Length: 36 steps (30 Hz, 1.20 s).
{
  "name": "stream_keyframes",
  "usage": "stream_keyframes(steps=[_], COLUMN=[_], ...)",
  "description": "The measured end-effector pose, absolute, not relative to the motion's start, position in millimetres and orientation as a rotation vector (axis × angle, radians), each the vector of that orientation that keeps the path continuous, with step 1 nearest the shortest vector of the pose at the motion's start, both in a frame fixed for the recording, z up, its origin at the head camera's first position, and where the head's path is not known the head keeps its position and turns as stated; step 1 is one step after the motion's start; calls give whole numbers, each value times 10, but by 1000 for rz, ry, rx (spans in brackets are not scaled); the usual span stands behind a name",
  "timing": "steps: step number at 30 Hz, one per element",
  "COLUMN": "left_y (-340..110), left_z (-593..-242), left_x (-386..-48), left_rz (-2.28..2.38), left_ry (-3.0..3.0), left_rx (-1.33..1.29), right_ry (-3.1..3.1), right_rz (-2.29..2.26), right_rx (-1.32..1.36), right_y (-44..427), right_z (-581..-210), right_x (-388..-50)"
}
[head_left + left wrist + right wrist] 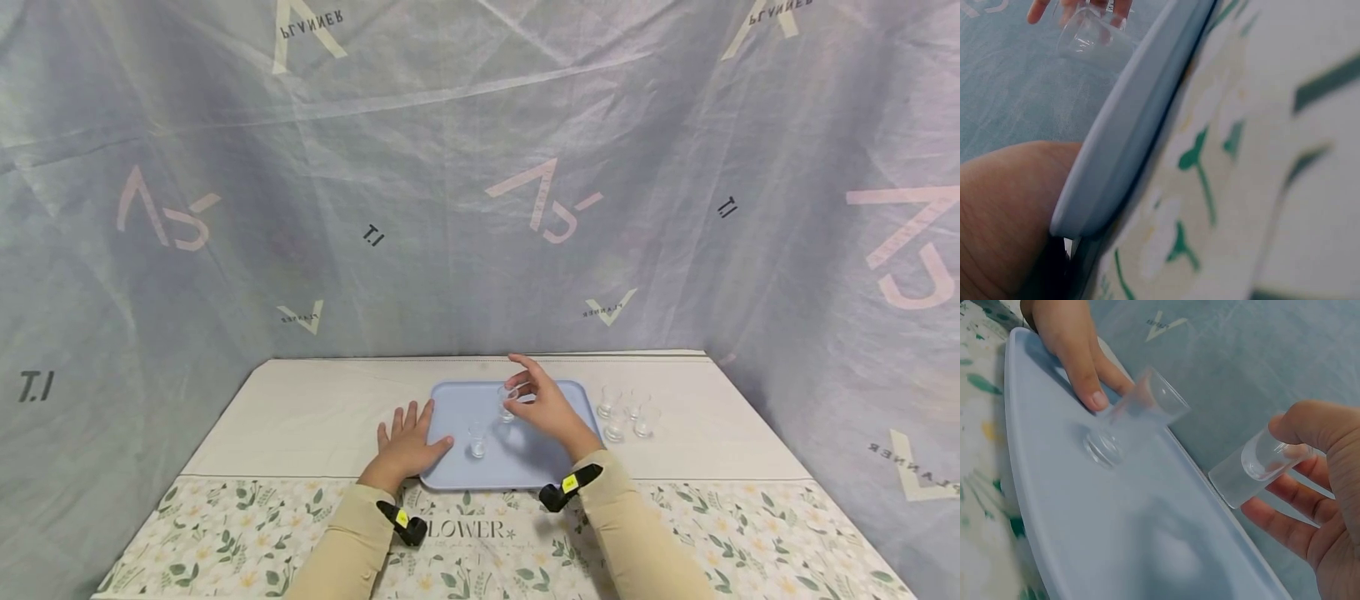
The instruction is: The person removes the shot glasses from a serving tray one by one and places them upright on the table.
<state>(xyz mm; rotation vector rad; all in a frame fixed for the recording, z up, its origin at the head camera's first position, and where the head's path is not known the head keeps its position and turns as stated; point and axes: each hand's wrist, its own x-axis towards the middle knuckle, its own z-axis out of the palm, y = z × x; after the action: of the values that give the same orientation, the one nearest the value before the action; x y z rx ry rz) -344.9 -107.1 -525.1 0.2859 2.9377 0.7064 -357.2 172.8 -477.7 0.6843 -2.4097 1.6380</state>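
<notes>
— With 12 o'clock taken as straight ahead, what is seen first?

— A grey curtain (450,275) is hung at 12, and below it a cloth (300,417) is spread. On the cloth a blue tray (459,407) is laid, its long axis run from 9 to 3.

— How are the hands placed?

— The left hand (408,450) is rested at the tray's 9 o'clock edge, its fingers spread straight and nothing gripped. The right hand (551,408) is held above the tray, with one glass pinched between thumb and fingers.

— And the glasses?

— Four glasses (614,432) are grouped on the cloth at 3 o'clock, outside the tray. One standing glass (1138,415) is set upright on the tray, just beside the left thumb, at 3 o'clock from it.

— Which relation counts most?

— That of the held glass (1250,472) to the standing one. The held glass is placed at about 1 o'clock from it, near but apart, with its long axis roughly upright. Its base appears to be raised off the tray. By the left hand the standing glass is more nearly approached.
</notes>
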Motion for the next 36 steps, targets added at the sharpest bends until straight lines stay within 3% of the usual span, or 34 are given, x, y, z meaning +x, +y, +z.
stream_keyframes(steps=[8,28,36], left_y=[-1076,-1094,-1095], left_z=[-5260,-5336,-5347], left_x=[-3451,-3486,-3513], left_rz=[679,723,723], left_ry=[2923,2938,2945], left_rx=[274,291,298], right_ry=[-2402,-2436,-2458], right_rz=[1634,1500,1464], right_rx=[649,554,555], right_y=[1895,2483,2601], right_z=[-4594,-4644,-4395], right_x=[-3396,-3226,-2956])
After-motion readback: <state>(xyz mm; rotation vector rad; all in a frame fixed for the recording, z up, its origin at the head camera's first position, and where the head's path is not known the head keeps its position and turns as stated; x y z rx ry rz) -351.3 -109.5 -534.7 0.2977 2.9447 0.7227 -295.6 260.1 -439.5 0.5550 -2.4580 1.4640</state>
